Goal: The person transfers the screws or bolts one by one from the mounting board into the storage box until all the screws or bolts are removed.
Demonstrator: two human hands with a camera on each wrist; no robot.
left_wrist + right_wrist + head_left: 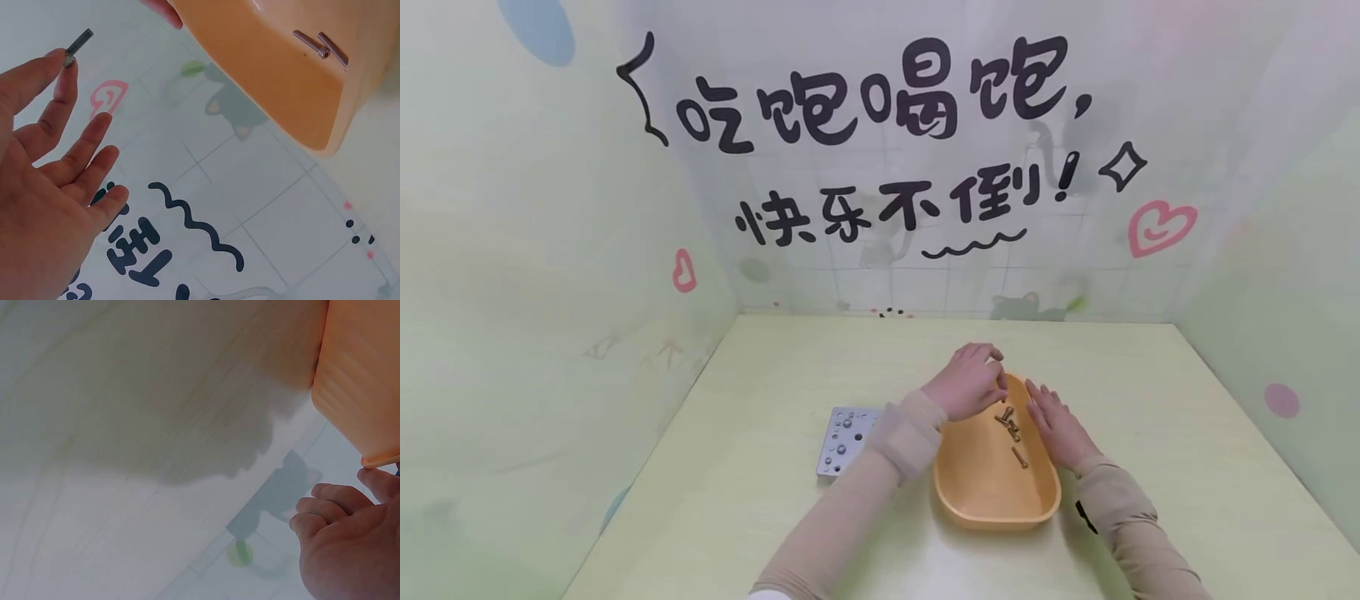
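Observation:
My left hand (968,382) is over the far-left part of an orange plastic tray (981,492). In the left wrist view its thumb and index finger pinch a small socket-head screw (79,44) by the head, threaded end up; the other fingers are spread. Several more screws (1018,457) lie on the tray's floor towards the right side. Along the tray's far-right rim, my right hand (1063,425) rests with fairly straight fingers. A fingertip meets the tray's outer edge (369,464) in the right wrist view.
Left of the tray lies a silver-grey metal plate (833,454) with holes and several round fittings, partly hidden by my left forearm. Both stand on a pale yellow table (737,500). Printed wall sheets (880,283) enclose the table's back and sides.

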